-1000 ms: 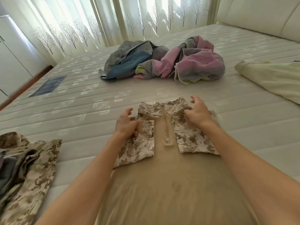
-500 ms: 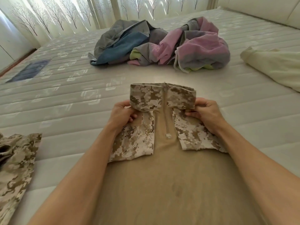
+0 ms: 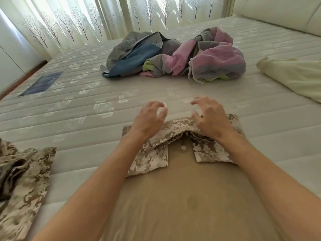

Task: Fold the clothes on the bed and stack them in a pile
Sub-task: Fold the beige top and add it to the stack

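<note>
Hovering over the camouflage collar [image 3: 175,131] of the tan shirt [image 3: 182,197], which lies flat on the mattress [image 3: 86,108] before me, my left hand [image 3: 147,122] and right hand [image 3: 211,119] hold nothing, fingers loosely spread. I judge I should press the collar flat and square before folding the body, so it stacks evenly.

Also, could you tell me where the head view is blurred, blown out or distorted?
Head view: the left hand and right hand show motion blur at the fingers; the curtains are backlit and partly blown out; wide-angle distortion bends the bed edges.

Two hands [image 3: 147,119], two camouflage garments [image 3: 173,197], one clothes heap [image 3: 173,56].
</note>
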